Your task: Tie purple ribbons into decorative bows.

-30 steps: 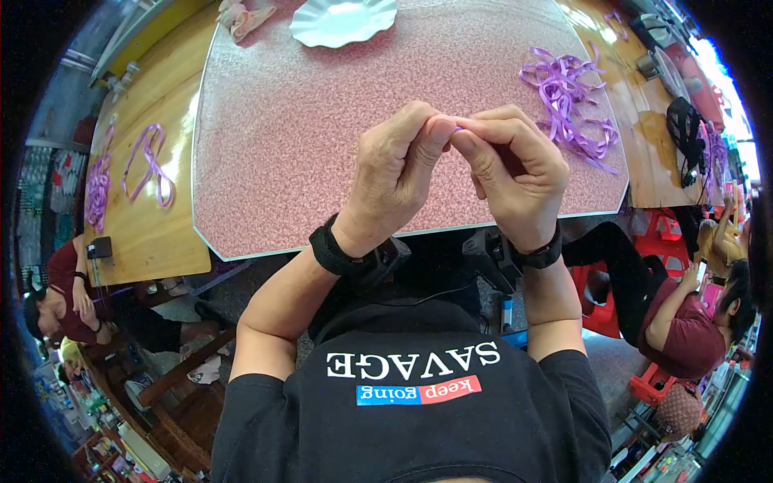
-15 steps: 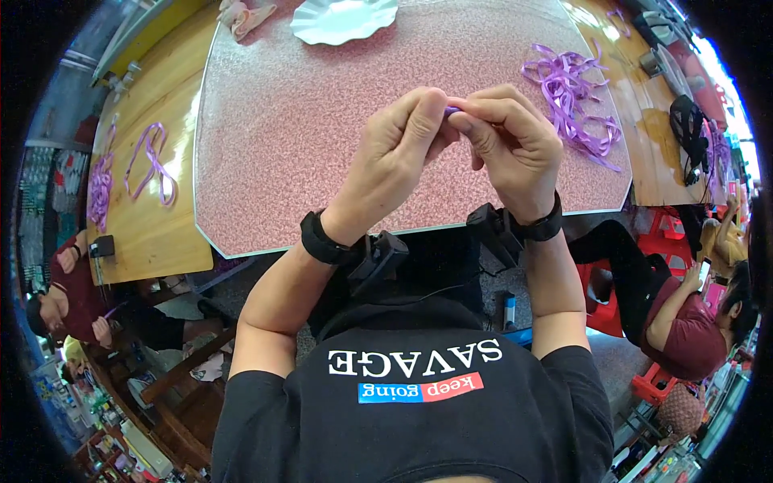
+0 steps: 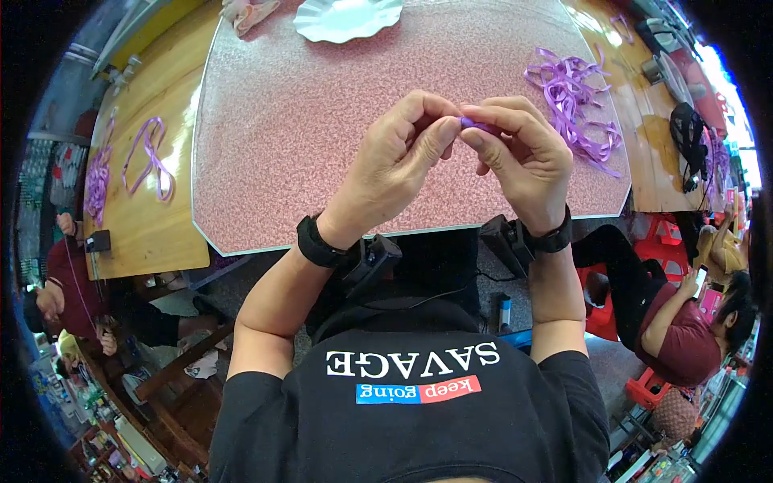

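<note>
A small piece of purple ribbon (image 3: 467,122) is pinched between my two hands above the pink speckled table (image 3: 298,161). My left hand (image 3: 400,157) holds one end between thumb and curled fingers. Close against it, my right hand (image 3: 527,149) grips the ribbon with thumb and forefinger. Most of the ribbon is hidden inside the fingers. To the right of my right hand lies a loose, tangled pile of purple ribbons (image 3: 568,92).
A white scalloped plate (image 3: 346,20) and a crumpled pinkish cloth (image 3: 250,14) sit at the far side. More purple ribbons (image 3: 149,161) lie on the wooden table (image 3: 153,233) at left. Seated people are on both sides, with red stools (image 3: 660,241) at right.
Both hands have shifted slightly right and nearer, and the left thumb has turned so more purple ribbon shows between the fingertips. The person at left has raised a hand with a thin purple strand.
</note>
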The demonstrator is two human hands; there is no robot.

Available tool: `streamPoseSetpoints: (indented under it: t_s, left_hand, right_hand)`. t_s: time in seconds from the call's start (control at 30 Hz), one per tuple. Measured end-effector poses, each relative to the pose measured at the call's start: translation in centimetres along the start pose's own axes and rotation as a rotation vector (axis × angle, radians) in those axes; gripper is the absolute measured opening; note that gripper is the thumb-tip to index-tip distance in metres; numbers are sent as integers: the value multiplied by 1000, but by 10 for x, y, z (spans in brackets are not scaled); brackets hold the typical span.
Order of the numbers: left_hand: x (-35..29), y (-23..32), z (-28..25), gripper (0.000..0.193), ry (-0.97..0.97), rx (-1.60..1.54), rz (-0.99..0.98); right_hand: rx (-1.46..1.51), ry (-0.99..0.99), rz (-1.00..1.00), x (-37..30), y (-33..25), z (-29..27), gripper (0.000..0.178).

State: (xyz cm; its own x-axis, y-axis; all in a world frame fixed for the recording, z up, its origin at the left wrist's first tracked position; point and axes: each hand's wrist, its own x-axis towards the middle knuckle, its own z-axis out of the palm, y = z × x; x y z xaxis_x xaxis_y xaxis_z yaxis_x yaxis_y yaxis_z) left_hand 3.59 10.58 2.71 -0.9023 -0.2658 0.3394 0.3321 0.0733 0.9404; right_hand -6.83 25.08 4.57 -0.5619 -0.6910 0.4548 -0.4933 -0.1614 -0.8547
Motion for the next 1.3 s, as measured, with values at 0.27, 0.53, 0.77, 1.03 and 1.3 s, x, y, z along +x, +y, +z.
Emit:
streamPoseSetpoints:
  t_s: [0.27, 0.53, 0.77, 1.03, 1.3]
  left_hand:
    - [-3, 3, 0, 21, -4, -97, -69]
    - [-4, -2, -2, 21, 4, -21, -38]
    - [-6, -3, -2, 22, 16, -36, 17]
    - [-4, -1, -5, 27, -48, -37, -49]
    - [-5, -7, -2, 29, 13, 23, 22]
  right_hand:
    - [-131, -1, -129, -1, 5, -1, 19]
    - [109, 71, 54, -2, -2, 8, 18]
    - [127, 0, 63, -3, -1, 4, 17]
    - [153, 10, 93, -3, -3, 8, 15]
    - [163, 23, 163, -3, -9, 9, 12]
